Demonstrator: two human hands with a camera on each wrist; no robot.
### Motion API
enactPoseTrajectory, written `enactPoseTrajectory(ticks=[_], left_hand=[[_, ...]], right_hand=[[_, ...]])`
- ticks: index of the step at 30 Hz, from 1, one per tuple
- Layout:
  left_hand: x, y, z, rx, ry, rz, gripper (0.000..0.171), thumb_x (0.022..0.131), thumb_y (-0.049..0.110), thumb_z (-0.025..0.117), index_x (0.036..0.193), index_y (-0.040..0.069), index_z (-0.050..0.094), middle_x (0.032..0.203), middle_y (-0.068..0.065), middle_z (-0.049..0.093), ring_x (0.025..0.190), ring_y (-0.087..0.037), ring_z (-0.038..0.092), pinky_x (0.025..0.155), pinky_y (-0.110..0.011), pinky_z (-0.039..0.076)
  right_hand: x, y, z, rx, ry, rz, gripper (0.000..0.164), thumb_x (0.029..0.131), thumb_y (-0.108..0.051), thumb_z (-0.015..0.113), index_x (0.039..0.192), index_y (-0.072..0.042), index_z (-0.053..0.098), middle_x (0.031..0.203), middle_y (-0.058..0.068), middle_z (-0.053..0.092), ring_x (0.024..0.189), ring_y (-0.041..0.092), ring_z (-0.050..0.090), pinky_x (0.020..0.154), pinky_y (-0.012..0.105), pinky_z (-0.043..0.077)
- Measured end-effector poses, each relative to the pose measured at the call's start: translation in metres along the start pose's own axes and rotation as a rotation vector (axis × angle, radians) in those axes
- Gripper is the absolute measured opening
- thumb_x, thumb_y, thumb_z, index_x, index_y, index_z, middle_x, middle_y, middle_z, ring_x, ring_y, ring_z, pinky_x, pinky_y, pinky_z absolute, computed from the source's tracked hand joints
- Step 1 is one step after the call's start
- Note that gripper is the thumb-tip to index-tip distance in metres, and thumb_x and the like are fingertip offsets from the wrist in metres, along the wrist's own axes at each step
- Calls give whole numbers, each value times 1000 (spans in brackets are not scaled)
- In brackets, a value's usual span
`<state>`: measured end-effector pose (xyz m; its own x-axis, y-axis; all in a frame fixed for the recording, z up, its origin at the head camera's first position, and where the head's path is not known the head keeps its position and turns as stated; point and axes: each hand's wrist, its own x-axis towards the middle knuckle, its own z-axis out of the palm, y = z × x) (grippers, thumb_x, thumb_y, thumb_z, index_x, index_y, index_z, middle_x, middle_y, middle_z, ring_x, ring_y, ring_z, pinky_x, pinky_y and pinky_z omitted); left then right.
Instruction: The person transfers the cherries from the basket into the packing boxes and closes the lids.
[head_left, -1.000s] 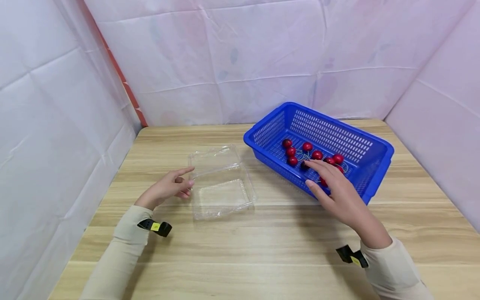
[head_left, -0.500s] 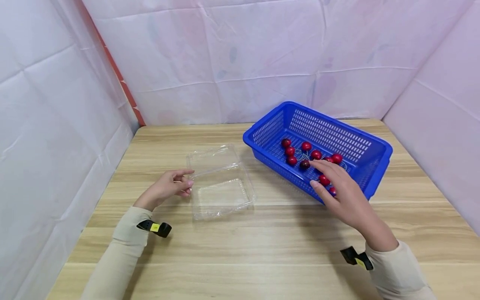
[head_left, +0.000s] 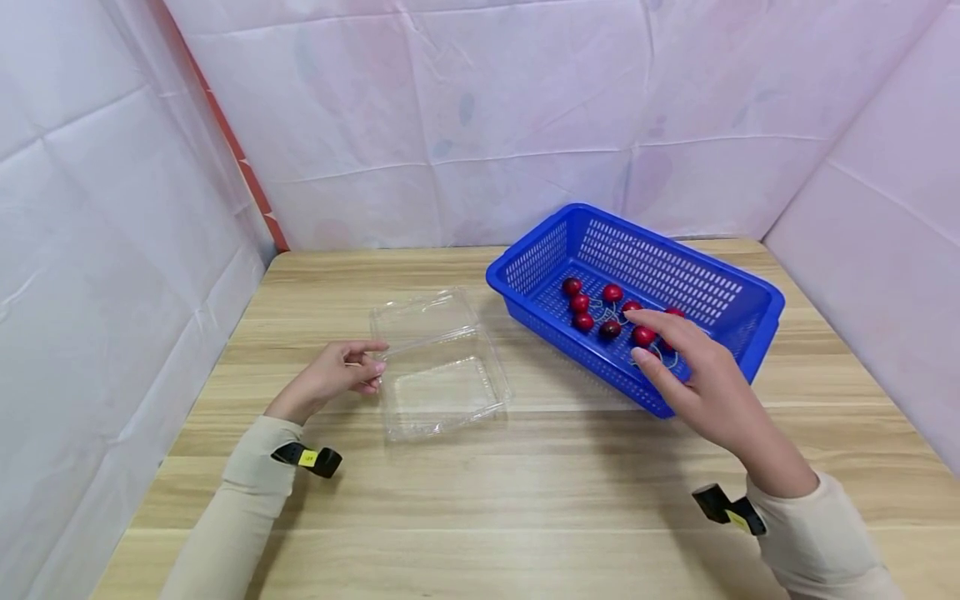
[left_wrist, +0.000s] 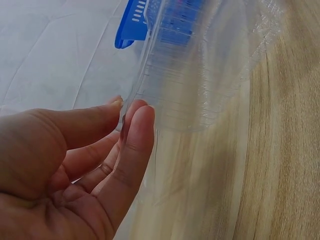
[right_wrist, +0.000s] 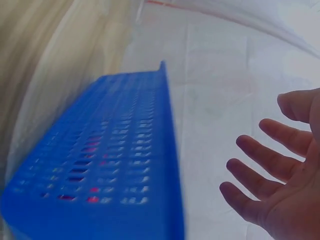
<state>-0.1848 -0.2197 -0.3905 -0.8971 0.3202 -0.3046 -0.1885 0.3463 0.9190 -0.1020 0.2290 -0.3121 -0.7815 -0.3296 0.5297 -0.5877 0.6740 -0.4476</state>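
At its left edge, a clear plastic clamshell box [head_left: 442, 421] lies with its lid folded back on the table. My left hand [head_left: 327, 379] pinches that edge between thumb and fingers, as the left wrist view shows around the box wall [left_wrist: 172, 87]. Above the near side of a blue basket [head_left: 723, 292] hovers my right hand [head_left: 712, 387], fingers spread and holding nothing. Red cherries [head_left: 582, 322] with thin stems lie on the basket floor, several partly hidden behind that hand. In the right wrist view the right hand [right_wrist: 285, 170] is apart from the basket wall [right_wrist: 100, 215].
The wooden table [head_left: 450, 508] spans the space between the two arms and in front of the box. White cloth [head_left: 525, 108] hangs behind the table and along both sides. A black strap with a camera [head_left: 309, 458] sits on each wrist.
My right hand has shifted to the right and slightly toward me over the basket, uncovering some cherries. My left hand has stayed almost still at the box edge.
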Motion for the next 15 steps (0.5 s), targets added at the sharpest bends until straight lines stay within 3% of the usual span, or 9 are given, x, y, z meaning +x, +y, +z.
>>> enactPoseTrajectory(ticks=[3,7,15], left_hand=[[-1,0,1,-1,3,0,49,94,2,59,139,-7,42,98,-23,61,75,-12,63,75,-33,60],[-2,1,1,1,7,0,48,94,2,58,139,-7,42,98,-23,61,74,-12,63,74,-32,60],[-2,1,1,9,13,12,48,94,1,58,138,-7,43,98,-24,62,73,-11,63,74,-32,60]], right_hand=[[5,-6,-4,63,26,-26,46,88,1,64,132,-11,58,131,9,58,127,2,46,103,9,34],[13,-10,-10,125,80,-66,39,87,4,63,125,-5,62,126,9,62,124,8,51,104,14,38],[32,-6,-23,158,178,-74,29,90,5,56,118,3,65,120,3,65,106,6,58,91,12,45]])
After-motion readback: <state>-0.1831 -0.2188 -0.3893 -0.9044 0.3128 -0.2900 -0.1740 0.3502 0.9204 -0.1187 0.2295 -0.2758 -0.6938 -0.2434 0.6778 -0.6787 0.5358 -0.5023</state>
